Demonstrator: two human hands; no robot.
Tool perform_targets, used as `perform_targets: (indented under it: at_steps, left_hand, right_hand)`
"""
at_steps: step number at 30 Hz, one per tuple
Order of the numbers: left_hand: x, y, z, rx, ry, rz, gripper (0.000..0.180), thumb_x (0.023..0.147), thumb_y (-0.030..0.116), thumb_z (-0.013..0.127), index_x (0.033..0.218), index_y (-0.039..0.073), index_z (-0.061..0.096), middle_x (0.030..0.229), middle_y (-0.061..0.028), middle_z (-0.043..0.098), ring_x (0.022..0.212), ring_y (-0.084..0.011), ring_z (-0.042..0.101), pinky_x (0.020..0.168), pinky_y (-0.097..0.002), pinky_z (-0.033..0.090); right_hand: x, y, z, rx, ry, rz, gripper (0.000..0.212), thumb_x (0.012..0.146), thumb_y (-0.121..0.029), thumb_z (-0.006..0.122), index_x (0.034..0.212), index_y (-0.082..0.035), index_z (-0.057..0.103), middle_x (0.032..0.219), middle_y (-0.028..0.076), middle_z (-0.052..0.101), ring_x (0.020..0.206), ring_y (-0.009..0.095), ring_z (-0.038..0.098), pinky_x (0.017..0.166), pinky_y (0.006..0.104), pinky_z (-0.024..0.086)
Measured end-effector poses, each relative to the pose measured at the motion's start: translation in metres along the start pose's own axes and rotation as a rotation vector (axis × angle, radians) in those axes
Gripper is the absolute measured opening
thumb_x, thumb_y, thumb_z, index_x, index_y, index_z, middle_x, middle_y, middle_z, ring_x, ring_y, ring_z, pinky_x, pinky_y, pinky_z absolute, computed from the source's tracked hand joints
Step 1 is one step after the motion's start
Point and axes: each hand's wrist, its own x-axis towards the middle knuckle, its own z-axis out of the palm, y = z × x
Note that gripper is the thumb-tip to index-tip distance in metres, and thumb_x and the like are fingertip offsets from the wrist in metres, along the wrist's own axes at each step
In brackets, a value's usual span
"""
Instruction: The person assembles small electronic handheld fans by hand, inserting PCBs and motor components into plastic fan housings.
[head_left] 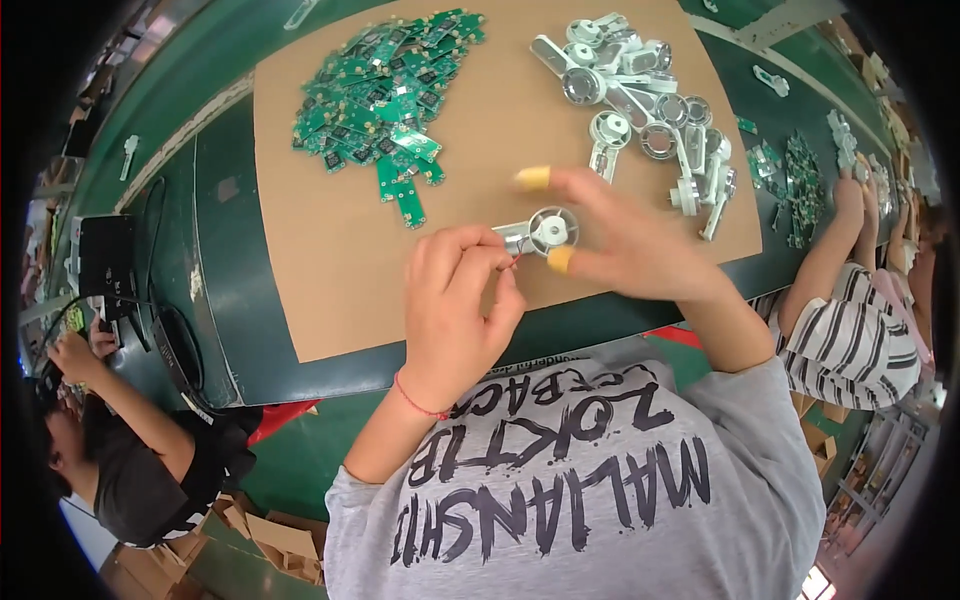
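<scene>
My left hand is closed around the handle end of a white mini handheld fan body. Its round head, with a hub in the middle, points to the right, and a thin red wire shows near my fingertips. My right hand is spread around the fan head, slightly blurred, with yellow finger cots on the thumb and one finger; it seems apart from the fan. Farther back on the left lies a heap of green circuit boards. At the back right is a pile of similar white fan bodies.
A brown cardboard sheet covers the middle of the dark green table. On the left are a black box with cables and a person at work. Others sit along the right, by more boards and fan parts.
</scene>
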Motion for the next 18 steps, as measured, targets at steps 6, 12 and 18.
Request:
perform_targets:
  at_steps: [6,12,18]
  left_hand:
    - [0.006,-0.007,-0.010,0.172,-0.143,0.057,0.016,0.072,0.008,0.063,0.085,0.005,0.055,0.095,-0.0086,0.051,0.086,-0.0269,0.051,0.072,-0.0368,0.039]
    - [0.061,-0.056,-0.024,0.393,-0.166,-0.334,0.029,0.080,0.025,0.063,0.100,0.006,0.054,0.095,-0.0083,0.051,0.087,-0.0282,0.051,0.073,-0.0382,0.039]
    - [0.090,-0.085,-0.038,0.560,-0.162,0.149,0.024,0.064,0.007,0.071,0.081,0.007,0.055,0.091,-0.0056,0.052,0.085,-0.0251,0.051,0.074,-0.0356,0.039]
  right_hand:
    - [0.003,0.008,0.024,-0.290,0.011,-0.064,0.021,0.081,-0.008,0.058,0.101,-0.005,0.058,0.086,0.006,0.060,0.089,0.024,0.054,0.081,0.0351,0.040]
    - [0.005,0.015,0.029,-0.134,0.106,-0.087,0.010,0.082,-0.010,0.058,0.090,-0.006,0.061,0.077,0.004,0.059,0.087,0.022,0.054,0.082,0.0334,0.038]
    - [0.001,0.005,0.025,-0.257,0.065,-0.076,0.010,0.081,-0.013,0.058,0.087,-0.005,0.059,0.074,0.005,0.059,0.078,0.021,0.054,0.079,0.0323,0.040]
